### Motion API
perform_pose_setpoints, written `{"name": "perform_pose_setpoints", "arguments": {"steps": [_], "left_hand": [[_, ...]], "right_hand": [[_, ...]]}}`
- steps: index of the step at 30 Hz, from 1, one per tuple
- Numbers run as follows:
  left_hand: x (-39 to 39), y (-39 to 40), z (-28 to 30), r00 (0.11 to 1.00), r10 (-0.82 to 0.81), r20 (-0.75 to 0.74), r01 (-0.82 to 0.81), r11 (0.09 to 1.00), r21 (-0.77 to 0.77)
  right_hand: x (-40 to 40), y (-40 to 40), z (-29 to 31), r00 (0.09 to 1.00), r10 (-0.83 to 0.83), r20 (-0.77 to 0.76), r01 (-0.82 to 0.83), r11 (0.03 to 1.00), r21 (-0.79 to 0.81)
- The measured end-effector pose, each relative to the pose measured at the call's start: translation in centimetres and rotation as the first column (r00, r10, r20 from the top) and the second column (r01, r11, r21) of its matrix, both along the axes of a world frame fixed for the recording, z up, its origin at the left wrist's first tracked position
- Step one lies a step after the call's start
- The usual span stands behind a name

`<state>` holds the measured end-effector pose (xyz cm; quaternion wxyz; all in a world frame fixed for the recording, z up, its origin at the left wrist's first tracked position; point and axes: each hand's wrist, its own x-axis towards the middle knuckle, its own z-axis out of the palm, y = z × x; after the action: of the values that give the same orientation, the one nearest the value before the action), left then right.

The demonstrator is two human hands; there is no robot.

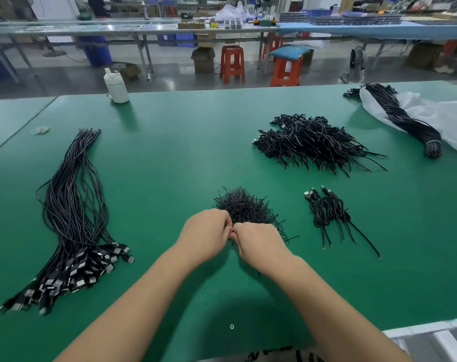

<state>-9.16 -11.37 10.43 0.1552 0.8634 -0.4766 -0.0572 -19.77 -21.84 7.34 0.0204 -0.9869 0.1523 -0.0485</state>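
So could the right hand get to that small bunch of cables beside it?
Probably yes. Only bare green table lies between the right hand and the small bunch of cables. But it and the left hand seem busy pinching something at the pile of short wires.

One head-worn wide-angle view, at near edge of green table point(169, 158), facing forward and down, left hand point(206, 235) and right hand point(260, 244) close below centre, short wires point(244, 207) just beyond, far benches point(133, 28) small.

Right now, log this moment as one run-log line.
left hand: curled, pinching near edge of short-wire pile | right hand: same, touching left hand | pile rests on green table
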Motion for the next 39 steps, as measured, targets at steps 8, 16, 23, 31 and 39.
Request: {"name": "perform_pose_setpoints", "arguments": {"steps": [8,16,23,31,39], "left_hand": [[1.0,0.5,-0.7,0.955,0.120,-0.272,-0.153,0.983,-0.104],[1.4,0.9,0.5,0.188,-0.069,-0.980,-0.390,0.910,-0.139],[1.9,1.2,0.4,0.021,-0.252,-0.967,-0.385,0.891,-0.241],[1.0,0.7,0.3,0.773,-0.098,-0.627,-0.258,0.855,-0.451],[0.5,1.5,0.3,0.975,-0.072,0.210,0.151,0.908,-0.392]], "right_hand": [[-0.7,-1.3,0.8,0.926,0.067,0.371,0.009,0.980,-0.199],[-1.5,-1.4,0.8,0.772,0.034,0.635,-0.147,0.981,0.126],[-1.5,-0.6,1.5,0.762,-0.023,0.647,-0.151,0.966,0.212],[0.5,1.0,2.9,0.810,-0.554,0.195,-0.135,0.148,0.980],[0.7,0.8,3.3,0.882,-0.470,0.038,-0.139,-0.181,0.974]]}}
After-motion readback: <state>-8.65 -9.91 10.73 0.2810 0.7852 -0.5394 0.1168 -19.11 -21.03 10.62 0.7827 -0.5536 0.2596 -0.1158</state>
